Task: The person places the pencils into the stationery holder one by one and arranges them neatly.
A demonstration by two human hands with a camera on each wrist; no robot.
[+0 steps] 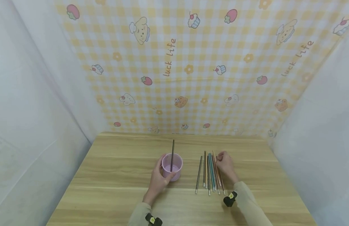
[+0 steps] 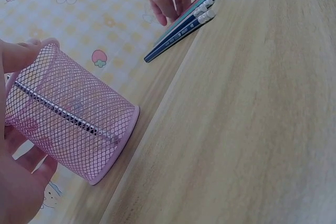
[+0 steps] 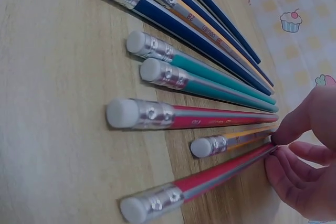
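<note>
A pink mesh cup (image 1: 172,167) stands on the wooden table (image 1: 112,175) with one dark pencil (image 1: 172,153) upright in it. My left hand (image 1: 163,171) grips the cup from the left and front; in the left wrist view its fingers (image 2: 23,56) curl round the cup (image 2: 73,116), with the pencil (image 2: 63,111) showing through the mesh. To the right lies a row of several coloured pencils (image 1: 209,172). My right hand (image 1: 220,157) rests at their far right end. In the right wrist view it (image 3: 274,148) pinches the tip of the outermost red pencil (image 3: 210,179).
White cloth walls close in the left and right sides, and a yellow checked cartoon cloth (image 1: 188,69) hangs behind the table's far edge. The eraser ends of the pencils (image 3: 152,72) point toward me. Bare tabletop stretches left of the cup and right of the pencils.
</note>
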